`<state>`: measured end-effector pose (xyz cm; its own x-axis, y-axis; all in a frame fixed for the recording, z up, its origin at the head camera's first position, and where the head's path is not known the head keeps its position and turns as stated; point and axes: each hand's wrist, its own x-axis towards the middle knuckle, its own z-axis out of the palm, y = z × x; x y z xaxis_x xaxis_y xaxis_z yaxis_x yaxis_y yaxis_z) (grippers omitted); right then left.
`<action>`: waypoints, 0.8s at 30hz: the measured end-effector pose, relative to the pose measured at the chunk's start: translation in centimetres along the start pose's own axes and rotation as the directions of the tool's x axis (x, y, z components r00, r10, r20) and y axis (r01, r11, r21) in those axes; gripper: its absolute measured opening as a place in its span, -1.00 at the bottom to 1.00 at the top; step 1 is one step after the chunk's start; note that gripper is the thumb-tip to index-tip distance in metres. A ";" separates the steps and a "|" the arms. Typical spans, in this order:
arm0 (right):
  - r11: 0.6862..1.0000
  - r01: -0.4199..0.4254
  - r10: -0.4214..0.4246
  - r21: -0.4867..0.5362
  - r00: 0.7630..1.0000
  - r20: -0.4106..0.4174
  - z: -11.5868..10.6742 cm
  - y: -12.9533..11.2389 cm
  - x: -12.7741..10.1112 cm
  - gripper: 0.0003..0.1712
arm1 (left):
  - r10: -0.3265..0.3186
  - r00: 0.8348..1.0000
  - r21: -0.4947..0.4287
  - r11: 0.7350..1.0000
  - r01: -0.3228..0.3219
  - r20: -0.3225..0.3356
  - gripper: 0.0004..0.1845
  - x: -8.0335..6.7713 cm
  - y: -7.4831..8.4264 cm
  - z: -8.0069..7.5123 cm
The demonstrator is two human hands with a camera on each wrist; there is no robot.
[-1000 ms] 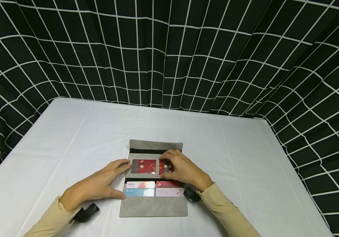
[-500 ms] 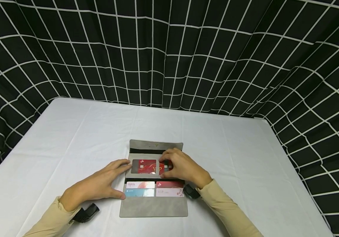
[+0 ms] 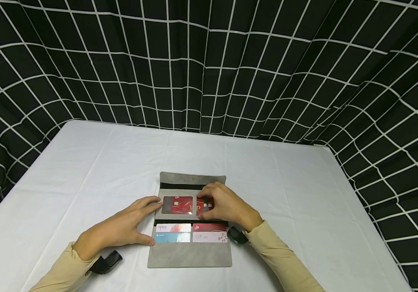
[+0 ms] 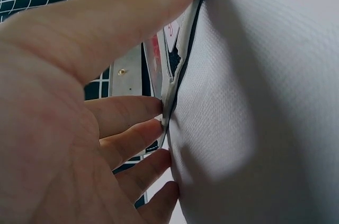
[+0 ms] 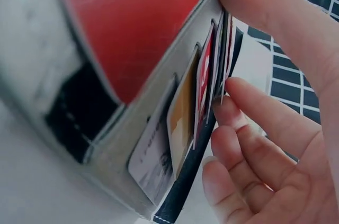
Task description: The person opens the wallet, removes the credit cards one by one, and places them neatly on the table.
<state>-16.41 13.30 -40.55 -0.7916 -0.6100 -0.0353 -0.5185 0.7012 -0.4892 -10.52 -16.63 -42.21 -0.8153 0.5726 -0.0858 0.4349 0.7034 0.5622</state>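
A grey wallet (image 3: pixel 189 255) lies unfolded on the table, with red cards behind two clear windows in its middle panel. My right hand (image 3: pixel 228 206) curls over the right window and pinches a red card (image 3: pixel 200 207) there; the contact is partly hidden. In the right wrist view, its fingertips (image 5: pixel 225 110) sit by the edges of several stacked cards, and the thumb touches the panel. My left hand (image 3: pixel 123 225) is spread along the wallet's left edge, thumb and fingertips touching it. Red, blue and pale cards (image 3: pixel 173 237) sit in slots below the windows.
White cloth covers the table (image 3: pixel 285 182) around the wallet. Black curtains with a white grid (image 3: pixel 201 69) stand behind and at both sides. A black wrist camera (image 3: pixel 106 263) is on the left wrist, another (image 3: pixel 236 235) on the right.
The red card showing in the left window has shifted slightly right and tilted a little. My right hand has moved very slightly; the left hand stays put.
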 end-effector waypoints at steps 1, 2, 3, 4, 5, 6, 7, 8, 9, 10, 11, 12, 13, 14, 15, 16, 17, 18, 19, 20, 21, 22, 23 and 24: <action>1.000 0.001 -0.001 0.002 1.000 -0.002 0.0 0.0 0.0 -0.44 | -0.001 1.000 0.000 1.000 0.001 -0.001 0.03 0.0 0.0 0.0; 1.000 0.004 -0.004 0.002 1.000 -0.004 0.0 0.1 0.0 -0.43 | -0.001 1.000 0.001 1.000 0.001 -0.001 0.03 0.0 0.0 0.0; 1.000 0.003 -0.003 0.002 1.000 -0.005 0.0 0.1 0.0 -0.43 | 0.000 1.000 0.001 1.000 0.000 -0.001 0.03 0.0 0.0 0.0; 1.000 0.001 -0.001 0.001 1.000 -0.004 0.0 0.1 0.0 -0.43 | 0.001 1.000 0.001 1.000 -0.001 -0.002 0.03 0.0 -0.1 0.0; 1.000 0.001 -0.001 0.001 1.000 -0.004 0.0 0.1 0.0 -0.42 | 0.002 1.000 0.002 1.000 -0.002 -0.002 0.03 0.0 -0.1 0.0; 1.000 -0.001 0.001 0.003 1.000 -0.004 0.1 0.2 -0.1 -0.42 | 0.002 1.000 0.002 1.000 -0.002 -0.002 0.03 0.0 -0.1 0.1; 1.000 -0.002 0.002 0.005 1.000 -0.005 0.1 0.2 -0.1 -0.42 | 0.003 1.000 0.003 1.000 -0.003 -0.002 0.03 0.0 -0.1 0.1; 1.000 -0.006 0.007 0.008 1.000 -0.006 0.0 0.2 -0.2 -0.42 | 0.004 1.000 0.003 1.000 -0.004 -0.002 0.03 0.0 -0.1 0.1; 1.000 -0.012 0.012 0.009 1.000 -0.008 0.0 0.3 -0.2 -0.42 | 0.004 1.000 0.004 1.000 -0.004 -0.003 0.03 0.0 -0.1 0.0; 1.000 -0.015 0.015 0.008 1.000 -0.011 0.0 0.3 -0.3 -0.43 | 0.004 1.000 0.003 1.000 -0.004 -0.004 0.03 0.0 -0.1 0.0; 1.000 -0.017 0.017 0.007 1.000 -0.016 -0.1 0.3 -0.4 -0.43 | 0.004 1.000 0.004 1.000 -0.004 -0.004 0.03 0.0 -0.1 0.0; 1.000 -0.021 0.021 0.007 1.000 -0.020 -0.1 0.4 -0.5 -0.43 | 0.005 1.000 0.005 1.000 -0.005 -0.005 0.03 0.0 -0.1 0.0; 1.000 -0.025 0.025 0.007 0.999 -0.023 -0.2 0.4 -0.6 -0.43 | 0.005 1.000 0.005 1.000 -0.005 -0.006 0.02 0.0 0.0 0.0; 1.000 -0.028 0.028 0.006 0.999 -0.027 -0.2 0.5 -0.7 -0.44 | 0.005 1.000 0.006 1.000 -0.005 -0.006 0.02 0.0 0.0 0.0; 1.000 -0.031 0.031 0.003 0.999 -0.029 -0.3 0.5 -0.8 -0.44 | 0.006 1.000 0.006 1.000 -0.006 -0.007 0.02 0.0 0.0 0.0; 0.999 -0.033 0.033 0.001 0.999 -0.030 -0.3 0.6 -0.8 -0.44 | 0.006 1.000 0.006 1.000 -0.006 -0.007 0.02 0.0 0.0 0.0; 0.999 -0.034 0.034 0.001 0.999 -0.032 -0.4 0.6 -0.9 -0.44 | 0.007 1.000 0.006 1.000 -0.007 -0.007 0.02 0.0 0.0 0.0; 0.999 -0.036 0.036 0.001 0.999 -0.032 -0.4 0.7 -1.0 -0.44 | 0.007 1.000 0.006 1.000 -0.007 -0.006 0.02 0.0 0.0 0.0; 0.999 -0.036 0.036 0.002 0.999 -0.032 -0.5 0.8 -1.1 -0.44 | 0.006 1.000 0.005 1.000 -0.006 -0.006 0.02 0.0 0.0 0.0; 0.999 -0.036 0.036 0.002 0.999 -0.033 -0.5 0.9 -1.2 -0.44 | 0.006 1.000 0.005 1.000 -0.006 -0.005 0.02 -0.1 0.0 0.0; 0.999 -0.039 0.040 0.006 0.999 -0.033 -0.6 1.0 -1.3 -0.44 | 0.005 1.000 0.005 1.000 -0.005 -0.004 0.03 -0.1 0.0 0.0; 0.999 -0.043 0.044 0.011 0.999 -0.033 -0.7 1.1 -1.4 -0.44 | 0.005 1.000 0.005 1.000 -0.005 -0.003 0.03 -0.1 0.0 0.0; 0.999 -0.049 0.050 0.019 0.998 -0.034 -0.8 1.2 -1.5 -0.44 | 0.006 1.000 0.005 1.000 -0.006 -0.003 0.03 -0.1 0.0 -0.1; 0.998 -0.055 0.056 0.025 0.998 -0.033 -0.8 1.3 -1.7 -0.44 | 0.006 1.000 0.005 1.000 -0.006 -0.003 0.03 -0.1 0.0 -0.1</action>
<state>-16.06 15.56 -40.41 -0.8294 -0.5576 -0.0336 -0.4662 0.7240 -0.5084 -10.49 -16.71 -42.15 -0.8138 0.5756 -0.0799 0.4418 0.7022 0.5583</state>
